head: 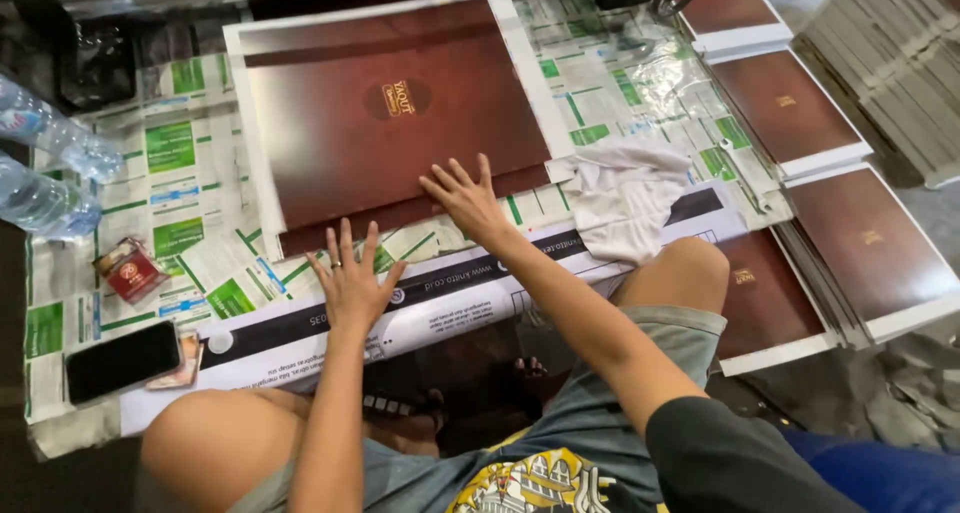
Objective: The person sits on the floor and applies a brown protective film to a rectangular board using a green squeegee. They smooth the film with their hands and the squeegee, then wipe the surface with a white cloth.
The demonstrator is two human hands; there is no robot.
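Both hands lie flat, fingers spread, holding nothing: right hand (468, 199) presses the brown cover sheet (395, 113) at twelve o'clock, left hand (350, 283) its lower edge (uneven pressure might wrinkle or shift it).

1. A small red packet (130, 269) with a round emblem is seen lying on the printed paper at the left, tilted.
2. A black smartphone (122, 361) with a dark, unlit screen is placed just below the packet, near the left edge.
3. Two clear plastic bottles are laid at the far left; a blue and white label (17, 119) is wrapped around the upper one.
4. A gold oval emblem (397, 99) is printed at the middle of the large maroon sheet (400, 143).
5. Smaller gold emblems (786, 101) are shown on the maroon sheets stacked at the right.
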